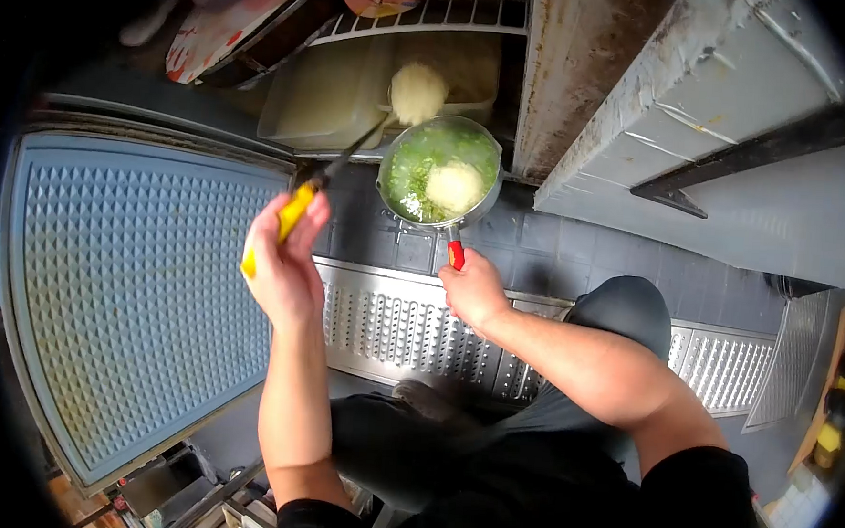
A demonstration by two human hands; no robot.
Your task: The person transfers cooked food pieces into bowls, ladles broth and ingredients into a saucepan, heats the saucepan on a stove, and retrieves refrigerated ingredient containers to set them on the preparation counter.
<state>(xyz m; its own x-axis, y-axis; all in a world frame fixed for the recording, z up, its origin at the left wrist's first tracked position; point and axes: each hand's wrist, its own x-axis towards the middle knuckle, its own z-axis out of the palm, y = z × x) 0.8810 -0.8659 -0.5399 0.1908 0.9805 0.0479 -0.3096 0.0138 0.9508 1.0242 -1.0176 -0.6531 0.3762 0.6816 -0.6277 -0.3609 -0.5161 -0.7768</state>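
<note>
My left hand (287, 257) is closed around a yellow-handled utensil (298, 210) with a dark shaft pointing up and right. At its far end is a pale, grainy mound (418, 93), which hides the shape of the utensil's head. My right hand (476, 291) grips the red handle of a saucepan (489, 193), held above the floor below the cabinet opening. Inside the pan are a green, leafy-looking liquid (417, 159) and a second pale mound (455, 186). The first mound is just above the pan's far rim.
Translucent plastic tubs (322, 91) sit low in the open cabinet, under a white wire shelf (426, 23). A textured blue panel door (144, 297) stands at left, a grey door (715, 155) at right. A metal drain grate (410, 325) crosses the dark tiled floor.
</note>
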